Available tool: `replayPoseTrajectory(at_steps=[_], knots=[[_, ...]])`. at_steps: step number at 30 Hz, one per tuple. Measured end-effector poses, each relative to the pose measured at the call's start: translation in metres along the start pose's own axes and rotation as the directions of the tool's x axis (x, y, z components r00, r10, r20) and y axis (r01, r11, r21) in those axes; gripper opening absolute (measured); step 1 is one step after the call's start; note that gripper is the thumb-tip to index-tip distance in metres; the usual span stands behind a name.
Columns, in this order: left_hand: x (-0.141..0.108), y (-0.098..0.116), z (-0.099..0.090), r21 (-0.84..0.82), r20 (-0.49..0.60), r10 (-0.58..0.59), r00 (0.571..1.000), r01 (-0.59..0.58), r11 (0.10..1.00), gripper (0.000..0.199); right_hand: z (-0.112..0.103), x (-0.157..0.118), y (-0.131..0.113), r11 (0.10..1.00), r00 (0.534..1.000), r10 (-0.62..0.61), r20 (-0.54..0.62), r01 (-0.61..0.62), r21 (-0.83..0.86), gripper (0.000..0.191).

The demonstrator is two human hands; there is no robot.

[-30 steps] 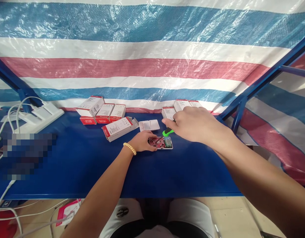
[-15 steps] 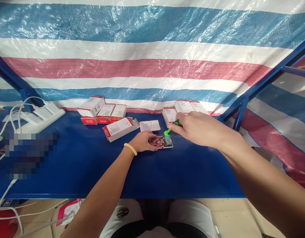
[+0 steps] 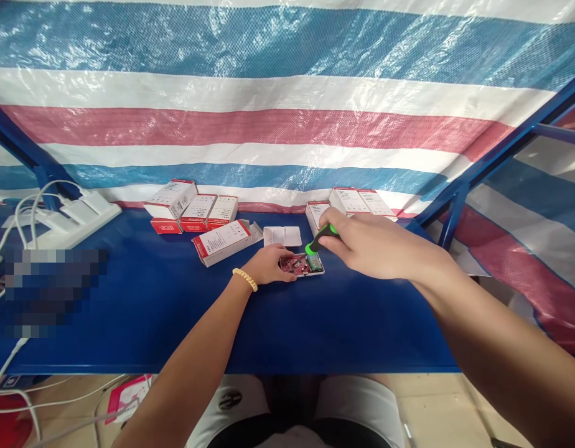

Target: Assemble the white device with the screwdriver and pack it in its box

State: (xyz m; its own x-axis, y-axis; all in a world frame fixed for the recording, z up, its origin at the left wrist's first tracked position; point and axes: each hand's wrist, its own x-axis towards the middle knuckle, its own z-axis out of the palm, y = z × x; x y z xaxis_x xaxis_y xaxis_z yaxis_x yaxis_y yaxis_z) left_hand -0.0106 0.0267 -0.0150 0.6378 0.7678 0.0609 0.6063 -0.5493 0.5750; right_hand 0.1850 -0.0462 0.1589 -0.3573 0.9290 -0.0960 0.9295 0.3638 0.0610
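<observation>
A small opened device [image 3: 304, 266] with a red circuit board in a white shell lies on the blue table [image 3: 175, 317]. My left hand [image 3: 269, 266] presses on its left side and holds it down. My right hand [image 3: 371, 246] grips a green-and-black screwdriver [image 3: 318, 239], tilted so its tip points down at the board. A white cover [image 3: 282, 236] lies just behind the device.
Several red-and-white boxes stand at the back: one group [image 3: 191, 211] on the left, another [image 3: 350, 202] behind my right hand, and one open box [image 3: 222, 241] lying nearer. White power strips with cables [image 3: 63, 218] sit far left. A striped tarp hangs behind.
My right hand picked up the green screwdriver from beside the device, lifted it and tilted its tip down onto the board. My left hand stayed on the device.
</observation>
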Motion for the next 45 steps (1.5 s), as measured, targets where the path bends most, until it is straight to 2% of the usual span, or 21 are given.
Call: replayPoseTrajectory(at_steps=[5,10,13,16,19,25,29,32,34,37,40,42,45], knots=[[-0.001,0.001,0.000,0.012,0.001,-0.003,1.000,0.003,1.000,0.060,0.005,0.013,-0.001,0.982,0.985,0.122,-0.120,-0.137,-0.129,0.056],[-0.001,0.004,-0.004,0.031,0.018,0.000,1.000,-0.001,1.000,0.061,0.002,0.022,-0.001,0.977,0.979,0.150,-0.135,-0.168,-0.133,0.065],[-0.001,0.005,-0.005,0.032,0.019,0.010,1.000,-0.010,0.999,0.060,0.000,0.025,0.001,0.986,0.987,0.132,-0.096,-0.141,-0.091,0.059],[-0.001,0.004,-0.004,0.040,0.022,0.008,1.000,-0.009,0.999,0.060,0.001,0.025,0.004,0.999,0.997,0.052,-0.053,-0.052,-0.005,0.045],[0.000,0.002,-0.003,0.044,0.024,-0.004,1.000,0.003,0.999,0.063,0.003,0.023,0.004,1.000,0.998,0.016,-0.057,-0.016,0.012,0.041],[0.000,0.003,-0.002,0.040,0.013,0.006,1.000,-0.006,0.999,0.061,0.004,0.021,-0.004,0.976,0.972,0.173,-0.158,-0.192,-0.107,0.058],[0.000,0.003,-0.003,0.044,0.011,0.006,1.000,-0.006,0.999,0.059,0.004,0.024,-0.003,0.971,0.966,0.195,-0.167,-0.215,-0.107,0.066],[0.000,0.002,-0.003,0.048,0.010,0.008,1.000,-0.008,0.999,0.060,0.003,0.023,0.000,0.977,0.973,0.169,-0.160,-0.187,-0.100,0.066],[0.000,0.001,-0.002,0.054,0.010,0.005,1.000,-0.005,0.999,0.061,0.002,0.021,0.001,0.989,0.985,0.124,-0.124,-0.132,-0.060,0.060],[0.001,-0.001,-0.001,0.057,0.016,0.007,1.000,-0.007,0.998,0.062,-0.001,0.017,0.004,0.995,0.999,-0.005,-0.051,0.011,0.101,0.040],[0.001,-0.002,0.000,0.047,0.015,0.006,1.000,-0.006,0.999,0.062,-0.004,0.013,0.007,0.963,0.989,-0.146,0.032,0.135,0.233,0.032],[0.000,-0.002,0.000,0.041,0.014,-0.003,1.000,0.002,0.999,0.063,-0.005,0.012,0.008,0.963,0.983,-0.171,0.074,0.151,0.225,0.028],[0.000,0.000,-0.001,0.044,0.021,-0.008,1.000,0.007,0.999,0.064,-0.006,0.013,0.008,0.989,0.993,-0.104,0.046,0.099,0.109,0.030]])
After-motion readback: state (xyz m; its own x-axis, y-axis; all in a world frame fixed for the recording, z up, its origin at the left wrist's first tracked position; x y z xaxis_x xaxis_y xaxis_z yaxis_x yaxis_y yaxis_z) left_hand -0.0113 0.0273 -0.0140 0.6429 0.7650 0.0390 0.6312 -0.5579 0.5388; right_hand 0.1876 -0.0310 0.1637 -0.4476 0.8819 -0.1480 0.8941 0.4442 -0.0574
